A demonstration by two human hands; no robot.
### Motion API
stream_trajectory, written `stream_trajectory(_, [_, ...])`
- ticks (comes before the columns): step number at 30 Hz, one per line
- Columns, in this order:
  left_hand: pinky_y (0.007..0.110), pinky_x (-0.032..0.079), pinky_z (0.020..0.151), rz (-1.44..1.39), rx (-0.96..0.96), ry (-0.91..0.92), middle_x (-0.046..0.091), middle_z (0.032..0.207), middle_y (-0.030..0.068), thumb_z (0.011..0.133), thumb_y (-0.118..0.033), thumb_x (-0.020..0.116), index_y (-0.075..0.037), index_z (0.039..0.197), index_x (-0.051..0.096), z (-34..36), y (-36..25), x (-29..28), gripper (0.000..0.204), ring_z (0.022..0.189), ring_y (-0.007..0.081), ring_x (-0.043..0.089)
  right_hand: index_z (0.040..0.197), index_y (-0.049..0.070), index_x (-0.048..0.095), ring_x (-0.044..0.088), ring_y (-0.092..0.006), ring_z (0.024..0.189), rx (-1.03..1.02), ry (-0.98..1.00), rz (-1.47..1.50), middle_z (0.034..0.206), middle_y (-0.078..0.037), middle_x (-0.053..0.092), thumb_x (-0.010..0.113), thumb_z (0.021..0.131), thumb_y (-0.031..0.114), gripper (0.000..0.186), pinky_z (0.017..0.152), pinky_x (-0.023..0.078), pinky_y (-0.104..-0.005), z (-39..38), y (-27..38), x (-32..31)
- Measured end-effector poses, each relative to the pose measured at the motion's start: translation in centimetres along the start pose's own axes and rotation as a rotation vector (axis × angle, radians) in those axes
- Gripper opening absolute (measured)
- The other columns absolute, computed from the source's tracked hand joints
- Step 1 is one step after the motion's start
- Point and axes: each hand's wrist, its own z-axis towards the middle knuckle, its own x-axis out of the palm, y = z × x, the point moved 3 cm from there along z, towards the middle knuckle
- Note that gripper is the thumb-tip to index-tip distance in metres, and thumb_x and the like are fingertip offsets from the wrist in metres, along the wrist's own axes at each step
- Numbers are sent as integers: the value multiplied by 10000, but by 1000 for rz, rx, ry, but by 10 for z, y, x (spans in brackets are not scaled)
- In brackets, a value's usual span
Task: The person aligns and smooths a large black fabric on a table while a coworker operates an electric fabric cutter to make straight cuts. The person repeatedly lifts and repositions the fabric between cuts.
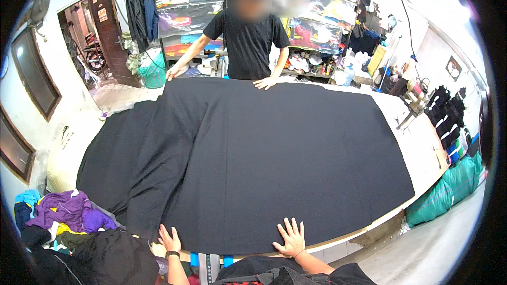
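A large black cloth (296, 148) covers most of the long pale table. It is smooth at the middle and right, with loose folds (174, 148) toward the left. My right hand (290, 237) lies flat on its near edge, fingers spread. Farther left, my left hand (170, 240), with a dark band at the wrist, rests at the same edge, fingers stretched out. Across the table a person in a black shirt (251, 37) has one hand (265, 82) flat on the far edge. That person's other hand (174, 71) is at the cloth's far left corner.
An upright cutting machine (413, 101) stands at the table's right end. A heap of coloured clothes (74, 214) lies at the near left. Green sacks (443, 195) sit below the right edge. Shelves of bagged cloth (187, 0) line the back wall. A ruler-like strip (209, 270) shows near me.
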Motion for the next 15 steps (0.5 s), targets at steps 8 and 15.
stream_trajectory(8, [757,-9,1222,194,-51,-103,154,1782,136,1014,-571,581,-118,1690,256,-24,-17,8,877,1654,335,62,1535,197,548,271,-446,1569,-26,-2,-6,1697,-176,337,688,755,830,1015,1216,172,-726,1,0,0])
stream_trajectory(15, [740,-39,1237,320,-110,-113,167,1775,158,839,-390,777,-92,1691,232,-33,-36,-4,1054,1650,370,45,1529,192,545,262,-448,1573,-21,-10,12,1696,-174,342,702,735,837,1035,1218,169,-725,1,1,0])
